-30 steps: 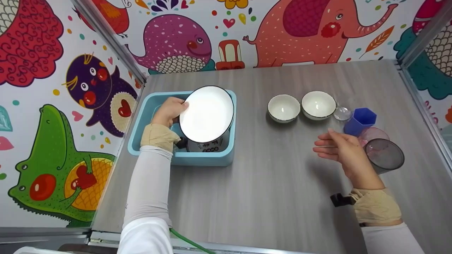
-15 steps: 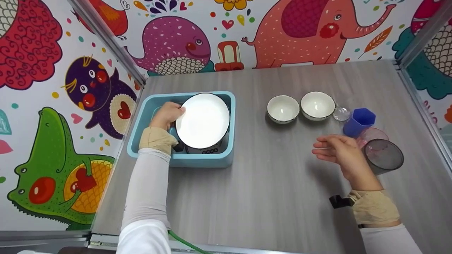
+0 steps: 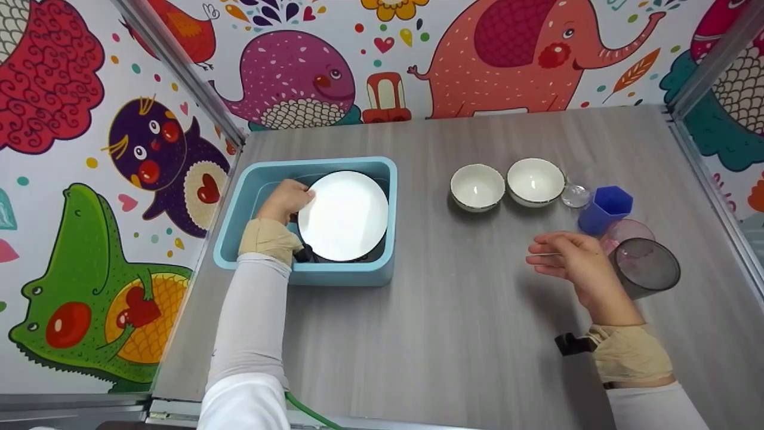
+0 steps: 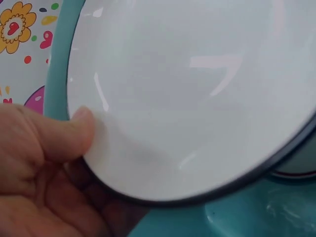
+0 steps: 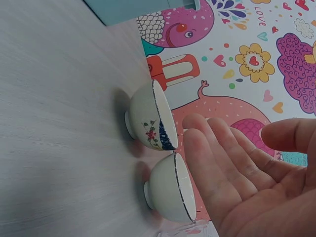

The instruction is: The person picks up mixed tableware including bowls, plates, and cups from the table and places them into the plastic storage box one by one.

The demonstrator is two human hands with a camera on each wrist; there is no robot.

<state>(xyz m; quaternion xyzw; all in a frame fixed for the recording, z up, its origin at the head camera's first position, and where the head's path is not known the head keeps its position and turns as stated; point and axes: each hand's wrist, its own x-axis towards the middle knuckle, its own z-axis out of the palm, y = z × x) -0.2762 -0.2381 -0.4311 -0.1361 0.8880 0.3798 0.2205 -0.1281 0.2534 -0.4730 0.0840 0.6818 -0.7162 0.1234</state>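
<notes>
My left hand [image 3: 285, 200] pinches the rim of a white plate [image 3: 343, 216] with a dark edge. The plate lies within the walls of a light blue basin [image 3: 334, 275]. In the left wrist view, the thumb [image 4: 81, 131] presses on the plate's face while the fingers go beneath it. Part of another dark-rimmed dish [image 4: 298, 163] shows under the plate. Over the table at the right, my right hand [image 3: 576, 263] holds nothing, its fingers extended. Two white bowls [image 3: 477, 188] stand beyond it; the right wrist view shows a flower pattern on one bowl [image 5: 153, 123].
Right of the bowls stand a clear glass [image 3: 575, 195], a blue hexagonal cup [image 3: 606, 210], a pinkish glass [image 3: 627, 230] and a dark grey glass [image 3: 644, 269], close to my right hand. Cartoon-printed walls [image 3: 441, 71] bound the table at the back and sides.
My left hand has lowered the plate into the basin, covering the patterned dish that showed below it. My right hand has stayed almost in place.
</notes>
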